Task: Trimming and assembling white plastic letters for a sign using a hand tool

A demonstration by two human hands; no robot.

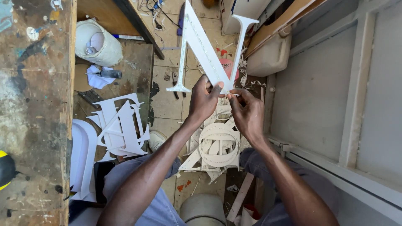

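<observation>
A large white cut-out letter (201,46), shaped from flat sheet with raised edges, is held up over the floor in front of me. My left hand (204,99) grips its lower corner with fingers curled around the edge. Just to the right, my right hand (248,114) pinches the same corner with its fingertips. The two hands nearly touch each other at that corner.
A pile of white cut-out letters (215,146) lies on the floor between my knees, more white letters (121,125) to the left. A paint-stained wooden table (35,104) fills the left side. A grey panelled wall (335,96) stands right. A white jerrycan (270,56) sits beyond.
</observation>
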